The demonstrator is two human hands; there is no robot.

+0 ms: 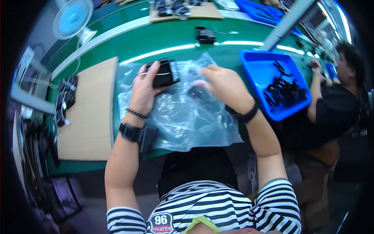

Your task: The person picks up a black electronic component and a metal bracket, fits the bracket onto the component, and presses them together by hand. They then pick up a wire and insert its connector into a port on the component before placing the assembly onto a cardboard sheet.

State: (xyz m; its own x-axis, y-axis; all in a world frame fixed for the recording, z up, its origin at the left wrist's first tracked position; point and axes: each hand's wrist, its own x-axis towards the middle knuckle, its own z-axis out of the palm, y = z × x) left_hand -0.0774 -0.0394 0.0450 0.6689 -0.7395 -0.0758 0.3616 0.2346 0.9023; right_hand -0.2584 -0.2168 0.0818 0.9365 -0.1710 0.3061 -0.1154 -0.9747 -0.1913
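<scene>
My left hand (145, 87) is closed round a glossy black box-shaped device (165, 74), with a thin white cable lying across it and past my thumb. To its right, my right hand (224, 84) hovers over a clear plastic bag (175, 128). Motion smears the fingertips of that hand, and whether something is between them cannot be made out. Small dark pieces (198, 91) show blurred at the plastic beside my right thumb. The bag lies crumpled on the green tabletop (167, 54), under both hands.
On the right stands a blue tray (277, 113) of black parts; a person (335, 105) works beyond it. A cardboard sheet (87, 128) with black devices (67, 99) lies left. Another black device (205, 35) sits farther back. A fan (73, 18) stands far left.
</scene>
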